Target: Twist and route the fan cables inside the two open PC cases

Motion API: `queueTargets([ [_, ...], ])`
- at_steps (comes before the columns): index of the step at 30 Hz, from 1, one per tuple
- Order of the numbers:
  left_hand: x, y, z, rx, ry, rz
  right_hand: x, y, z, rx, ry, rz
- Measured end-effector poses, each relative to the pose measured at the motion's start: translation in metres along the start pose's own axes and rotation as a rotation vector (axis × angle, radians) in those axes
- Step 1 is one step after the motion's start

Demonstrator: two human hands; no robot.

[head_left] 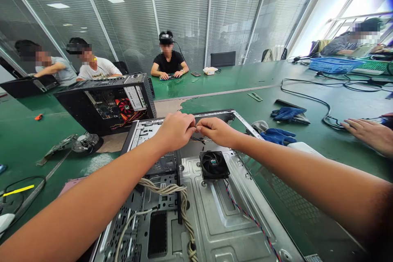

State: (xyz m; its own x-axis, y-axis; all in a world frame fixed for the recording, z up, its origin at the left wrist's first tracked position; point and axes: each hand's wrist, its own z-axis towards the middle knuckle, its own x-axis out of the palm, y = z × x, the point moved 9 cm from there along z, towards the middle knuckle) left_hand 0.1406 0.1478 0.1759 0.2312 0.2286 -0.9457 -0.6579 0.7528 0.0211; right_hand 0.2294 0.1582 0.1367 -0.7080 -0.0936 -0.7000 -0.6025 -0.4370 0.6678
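An open metal computer case (208, 217) lies flat below me. Over its far end my left hand (178, 130) and my right hand (216, 131) meet, fingertips nearly touching. Both are closed in a pinch, and a small dark thing between them, perhaps a thin wire, is too small to name. Just nearer to me, a black fan (214, 164) rests on the metal panel, with a twisted red, blue and black cable (242, 209) running from it. A twisted beige cable bundle (184, 202) lies along the middle of the case.
Another case (107, 104) with a red fan stands at the left. Blue gloves (278, 136) lie to the right, near black cables (313, 90) and a blue basket (336, 64). Another person's hand (368, 133) rests at the right edge. Several people sit around the green table (221, 90).
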Motion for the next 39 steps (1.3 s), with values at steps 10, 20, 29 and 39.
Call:
queueTargets([
  [10,-0.001,-0.002,0.000,0.005,-0.016,0.046,0.003,0.003,-0.001,0.006,0.033,0.094],
  [20,-0.001,-0.001,0.000,0.000,-0.023,0.065,0.009,0.001,-0.001,0.050,0.091,0.182],
  [29,-0.001,0.000,0.002,-0.020,-0.004,0.044,0.002,-0.001,0.001,0.013,0.005,0.003],
  [39,0.004,0.007,0.003,-0.069,0.029,-0.104,-0.005,0.014,-0.004,-0.010,-0.042,-0.139],
])
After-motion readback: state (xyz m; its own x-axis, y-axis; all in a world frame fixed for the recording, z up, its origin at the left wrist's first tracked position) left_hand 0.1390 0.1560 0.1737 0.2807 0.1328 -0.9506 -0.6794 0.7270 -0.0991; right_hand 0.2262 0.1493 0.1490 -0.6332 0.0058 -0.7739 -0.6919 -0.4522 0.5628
